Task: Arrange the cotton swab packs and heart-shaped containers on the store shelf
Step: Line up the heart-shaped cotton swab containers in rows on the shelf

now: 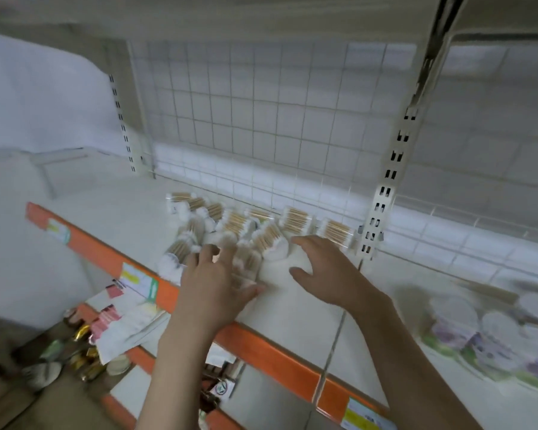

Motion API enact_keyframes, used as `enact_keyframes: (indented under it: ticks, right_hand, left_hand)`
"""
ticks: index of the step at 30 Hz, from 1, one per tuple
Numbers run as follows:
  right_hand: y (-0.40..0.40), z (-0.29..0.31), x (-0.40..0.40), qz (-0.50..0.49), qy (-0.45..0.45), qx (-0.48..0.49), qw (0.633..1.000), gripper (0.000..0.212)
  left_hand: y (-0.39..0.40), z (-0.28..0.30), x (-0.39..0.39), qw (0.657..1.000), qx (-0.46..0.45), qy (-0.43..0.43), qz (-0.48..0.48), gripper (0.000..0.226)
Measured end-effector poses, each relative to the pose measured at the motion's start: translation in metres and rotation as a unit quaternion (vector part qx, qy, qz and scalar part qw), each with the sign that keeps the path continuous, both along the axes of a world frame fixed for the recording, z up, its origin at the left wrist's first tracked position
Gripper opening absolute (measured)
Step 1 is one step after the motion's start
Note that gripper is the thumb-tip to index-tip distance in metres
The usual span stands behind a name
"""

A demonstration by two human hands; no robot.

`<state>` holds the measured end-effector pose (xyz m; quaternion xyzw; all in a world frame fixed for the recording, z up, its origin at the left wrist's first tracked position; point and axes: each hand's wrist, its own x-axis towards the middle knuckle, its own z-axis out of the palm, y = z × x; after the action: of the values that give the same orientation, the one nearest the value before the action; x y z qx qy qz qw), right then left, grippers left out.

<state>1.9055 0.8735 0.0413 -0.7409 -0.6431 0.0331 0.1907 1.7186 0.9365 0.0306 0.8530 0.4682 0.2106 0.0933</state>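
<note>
White shelf (292, 302) with an orange price rail (267, 346) carried the work, a wire grid back panel (261, 119) rising behind it. Wooden-stemmed cotton swab packs (230, 231) lay in a loose, overlapping heap toward the back of the shelf, some in a rough row along the grid, others tilted across one another nearer the front. Round tubs (491, 330) in plastic wrap, blurred, sat well apart to the right; whether any were heart-shaped could not be told. The left hand (213, 283) lay over a clear pack (246, 268) at the heap's front edge, fingers spread and thumb against its side. The right hand (323, 271) hovered just beside, fingers apart and loosely curved, holding nothing. Squaring the pile would probably go best by steadying the front pack with the left hand while the right slid tilted packs flat, one at a time, into line with the back row.
</note>
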Motion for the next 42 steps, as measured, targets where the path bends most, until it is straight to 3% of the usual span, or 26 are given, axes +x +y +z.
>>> enact_keyframes:
  ticks: [5, 8, 10, 12, 16, 18, 21, 26, 29, 32, 37, 42]
  right_hand:
    - [0.043, 0.009, 0.008, -0.03, 0.003, -0.038, 0.999, 0.052]
    - [0.064, 0.014, 0.013, -0.046, 0.023, -0.074, 0.996, 0.055]
    - [0.077, 0.014, 0.013, -0.059, 0.042, -0.085, 0.994, 0.045]
    - [0.09, 0.011, 0.013, -0.073, 0.066, -0.09, 0.991, 0.034]
    - [0.11, 0.005, 0.013, -0.102, 0.098, -0.107, 0.984, 0.062]
    - [0.118, 0.001, 0.013, -0.113, 0.097, -0.113, 0.982, 0.065]
    - [0.126, -0.005, 0.015, -0.118, 0.095, -0.128, 0.98, 0.043]
    - [0.126, -0.004, 0.014, -0.105, 0.114, -0.148, 0.977, 0.047]
    - [0.117, 0.002, 0.019, -0.087, 0.143, -0.154, 0.974, 0.035]
    - [0.1, 0.008, 0.029, -0.088, 0.179, -0.085, 0.976, 0.045]
    - [0.042, 0.035, 0.033, -0.096, 0.215, 0.027, 0.971, 0.046]
    - [-0.037, 0.042, 0.035, -0.105, 0.257, 0.135, 0.951, 0.042]
  left_hand:
    - [0.0, -0.004, -0.012, 0.991, -0.119, -0.033, 0.058, 0.114]
    - [-0.001, -0.008, -0.01, 0.989, -0.139, 0.01, 0.043, 0.12]
    - [-0.003, -0.011, -0.006, 0.989, -0.142, 0.036, 0.035, 0.123]
    - [-0.004, -0.016, -0.001, 0.988, -0.148, 0.035, 0.038, 0.122]
    - [-0.001, -0.023, 0.001, 0.991, -0.126, 0.006, 0.033, 0.111]
    - [0.001, -0.024, -0.002, 0.993, -0.117, -0.01, 0.026, 0.107]
    - [0.003, -0.024, -0.005, 0.995, -0.098, -0.027, 0.02, 0.106]
    - [0.004, -0.025, -0.007, 0.996, -0.076, -0.051, 0.005, 0.099]
    - [0.002, -0.021, -0.007, 0.995, -0.049, -0.084, -0.02, 0.09]
    - [0.001, -0.016, -0.003, 0.989, -0.033, -0.133, -0.058, 0.087]
    - [-0.002, -0.011, 0.016, 0.976, -0.033, -0.188, -0.103, 0.089]
    - [-0.015, -0.013, 0.042, 0.952, -0.048, -0.219, -0.208, 0.096]
